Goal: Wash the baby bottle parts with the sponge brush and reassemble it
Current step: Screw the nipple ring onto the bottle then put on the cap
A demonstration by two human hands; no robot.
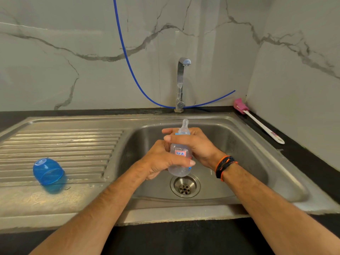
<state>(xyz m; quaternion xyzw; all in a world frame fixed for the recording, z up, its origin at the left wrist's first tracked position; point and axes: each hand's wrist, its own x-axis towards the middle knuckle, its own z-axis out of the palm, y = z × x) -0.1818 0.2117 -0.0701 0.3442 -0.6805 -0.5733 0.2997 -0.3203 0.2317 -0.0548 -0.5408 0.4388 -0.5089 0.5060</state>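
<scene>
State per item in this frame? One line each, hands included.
bottle: upright over the sink basin, teat and collar on, held by both hands
left hand: grips bottle body
right hand: grips collar at the neck
blue cap: off, lying on its side on the drainboard
sponge brush: lying on counter, unused
tap: no water seen
</scene>
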